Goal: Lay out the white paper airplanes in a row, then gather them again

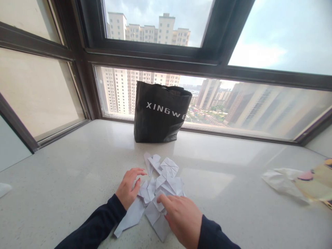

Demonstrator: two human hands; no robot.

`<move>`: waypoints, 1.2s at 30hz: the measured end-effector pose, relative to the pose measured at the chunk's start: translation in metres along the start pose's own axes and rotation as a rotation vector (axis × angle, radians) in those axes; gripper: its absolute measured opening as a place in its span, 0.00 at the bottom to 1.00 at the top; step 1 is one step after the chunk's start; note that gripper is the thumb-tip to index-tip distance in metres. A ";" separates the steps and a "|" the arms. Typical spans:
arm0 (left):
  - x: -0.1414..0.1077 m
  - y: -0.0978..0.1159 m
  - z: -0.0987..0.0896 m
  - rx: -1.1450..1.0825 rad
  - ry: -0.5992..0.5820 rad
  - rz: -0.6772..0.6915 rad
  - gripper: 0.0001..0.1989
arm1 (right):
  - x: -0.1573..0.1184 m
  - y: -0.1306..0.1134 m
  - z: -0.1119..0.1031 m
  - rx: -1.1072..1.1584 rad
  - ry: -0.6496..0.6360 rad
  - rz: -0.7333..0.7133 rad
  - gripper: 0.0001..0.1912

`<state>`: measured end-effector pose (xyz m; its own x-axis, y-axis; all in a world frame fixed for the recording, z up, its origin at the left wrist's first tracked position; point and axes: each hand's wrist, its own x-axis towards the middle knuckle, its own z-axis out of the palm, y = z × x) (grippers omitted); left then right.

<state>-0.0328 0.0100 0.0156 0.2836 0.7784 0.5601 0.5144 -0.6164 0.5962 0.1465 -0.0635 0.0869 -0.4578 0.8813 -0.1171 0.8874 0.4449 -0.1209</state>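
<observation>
A loose pile of folded white papers [169, 183] lies on the pale speckled counter, several pieces overlapping. My left hand [129, 186] is at the pile's left side, thumb and fingers apart and holding nothing. At the near right of the pile, my right hand [183, 216] has its index finger and thumb curled around the edge of a folded paper [157, 218]. Its other fingers are hidden beneath the hand. Below my left hand a long folded paper strip [131, 218] points toward me. One pleated piece [169, 167] sits at the far end of the pile.
Behind the pile a black bag [159, 121] with white lettering stands upright against the window frame [155, 64]. A tissue pack [311, 183] with a white tissue sticking out is at the right edge. Something white [4, 189] shows at the far left of the counter [228, 214].
</observation>
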 end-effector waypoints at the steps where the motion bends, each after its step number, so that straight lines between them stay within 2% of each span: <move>1: 0.000 0.000 -0.001 0.037 0.013 0.014 0.13 | -0.001 0.004 -0.002 0.041 0.024 0.020 0.17; 5: 0.000 0.001 -0.002 0.126 0.040 0.039 0.13 | -0.002 0.014 -0.012 0.176 0.120 0.067 0.13; 7: 0.002 0.001 -0.003 0.148 0.028 0.045 0.13 | -0.002 0.015 -0.019 0.275 0.212 0.051 0.11; 10: 0.006 0.008 -0.011 0.243 -0.028 0.043 0.13 | 0.000 0.016 -0.026 0.408 0.410 -0.002 0.10; 12: 0.006 0.019 -0.018 0.363 -0.084 0.033 0.12 | 0.004 0.022 -0.024 0.426 0.480 -0.033 0.10; 14: -0.003 0.032 -0.023 0.479 -0.138 0.021 0.12 | 0.010 0.033 -0.016 0.399 0.487 -0.028 0.11; 16: -0.023 0.044 -0.022 0.544 -0.177 0.033 0.14 | 0.020 0.048 -0.003 0.356 0.475 0.025 0.13; 19: -0.064 0.050 -0.008 0.628 -0.182 0.182 0.25 | 0.034 0.070 0.021 0.303 0.395 0.116 0.21; 20: -0.076 0.049 -0.002 0.663 -0.199 0.245 0.25 | 0.038 0.075 0.028 0.297 0.350 0.125 0.22; 23: -0.096 0.042 0.016 0.726 -0.192 0.149 0.24 | 0.041 0.077 0.034 0.298 0.232 0.087 0.23; 25: -0.093 0.040 0.021 0.659 -0.226 0.109 0.26 | 0.040 0.072 0.027 0.294 0.204 0.074 0.22; 28: -0.073 0.041 0.021 0.479 -0.302 0.107 0.30 | 0.045 0.065 0.009 0.281 0.238 0.086 0.20; 32: -0.046 0.044 0.016 0.315 -0.371 0.138 0.26 | 0.070 0.062 -0.006 0.252 0.317 0.066 0.16; 36: -0.037 0.048 0.019 0.293 -0.291 0.107 0.20 | 0.104 0.059 -0.003 0.220 0.278 0.079 0.16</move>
<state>-0.0034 -0.0456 0.0126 0.5427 0.7391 0.3991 0.6660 -0.6682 0.3317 0.1512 0.0544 0.0704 -0.3295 0.9346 0.1342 0.8725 0.3558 -0.3348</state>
